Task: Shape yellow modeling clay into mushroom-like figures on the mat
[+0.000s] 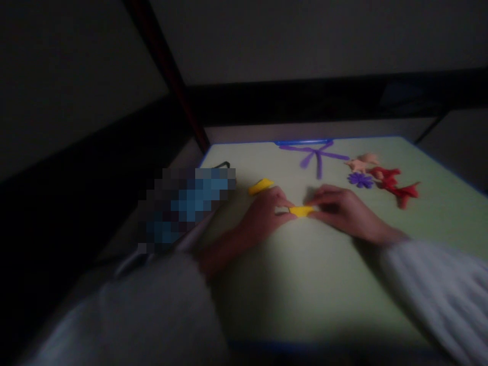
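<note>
Between my two hands is a small, flat yellow piece of what looks like modelling clay [301,211], just above or on the pale table. My left hand [265,211] pinches its left end between thumb and fingers. Its right end is pinched the same way by my right hand [341,211]. Beyond my left hand lies a second yellow lump [261,186]. A purple flower shape [361,180] sits past my right hand, close to red shaped pieces [400,192] and peach-coloured pieces [358,163].
The pale tabletop [305,284] has a blue edge. Purple strips [317,155] joined in a star-like form lie near its far side, by a blue bar [305,142]. A pixelated bluish area [194,203] borders the table's left side. The room is dim.
</note>
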Demonstrator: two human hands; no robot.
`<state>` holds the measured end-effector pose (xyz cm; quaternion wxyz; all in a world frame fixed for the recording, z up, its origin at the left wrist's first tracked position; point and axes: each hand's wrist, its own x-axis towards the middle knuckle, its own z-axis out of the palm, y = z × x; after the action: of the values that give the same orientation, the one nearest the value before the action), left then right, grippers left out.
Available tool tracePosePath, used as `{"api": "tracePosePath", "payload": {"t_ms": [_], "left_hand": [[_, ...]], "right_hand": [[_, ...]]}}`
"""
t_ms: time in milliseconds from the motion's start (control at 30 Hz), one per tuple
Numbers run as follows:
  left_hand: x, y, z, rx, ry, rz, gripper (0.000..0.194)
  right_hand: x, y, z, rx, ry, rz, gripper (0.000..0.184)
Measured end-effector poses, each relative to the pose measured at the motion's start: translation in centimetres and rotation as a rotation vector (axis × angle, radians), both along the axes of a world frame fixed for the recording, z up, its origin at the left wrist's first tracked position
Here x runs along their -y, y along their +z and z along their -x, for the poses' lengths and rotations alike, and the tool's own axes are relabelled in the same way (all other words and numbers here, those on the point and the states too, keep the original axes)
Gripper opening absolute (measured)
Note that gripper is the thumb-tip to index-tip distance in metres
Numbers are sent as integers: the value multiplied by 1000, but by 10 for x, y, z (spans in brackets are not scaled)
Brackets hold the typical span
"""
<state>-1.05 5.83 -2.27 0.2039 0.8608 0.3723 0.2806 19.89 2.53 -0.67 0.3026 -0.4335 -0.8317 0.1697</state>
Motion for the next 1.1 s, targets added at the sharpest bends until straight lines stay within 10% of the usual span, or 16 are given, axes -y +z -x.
{"api": "tracePosePath", "payload": {"t_ms": [300, 500, 1100], "left_hand": [[17, 8, 18, -181, -352, -142, 58], [18, 13, 5, -292, -500, -147, 72], [12, 3, 3, -256, -527, -110, 69]], "right_hand": [[5, 10, -22, 259, 253, -72, 48], [1, 12, -31, 310, 129, -93, 43], [-3, 14, -33, 337, 117, -133, 40]]}}
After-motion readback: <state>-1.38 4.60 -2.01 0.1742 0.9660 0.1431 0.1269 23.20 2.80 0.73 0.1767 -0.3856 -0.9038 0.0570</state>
